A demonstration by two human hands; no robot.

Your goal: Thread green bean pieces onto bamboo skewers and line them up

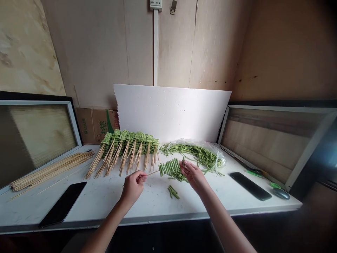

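Note:
My left hand [133,184] is closed round the bare end of a wooden skewer [153,173]. Along that skewer, short green bean pieces [169,167] are threaded crosswise, side by side, reaching toward my right hand [193,174]. Between the thumb and fingers of my right hand a single cut bean piece [183,161] stands upright at the skewer's far end; whether the tip has gone through it I cannot tell. Loose cut bean pieces [173,192] lie on the white table below, and more sit partly hidden behind the skewer.
Finished bean skewers [129,142] are stacked at the back left. Bare skewers [50,172] lie in a bundle farther left. Long beans [201,154] spill from a clear bag at the back right. Phones [63,204] [250,185] and a mouse [281,193] rest near the table's sides.

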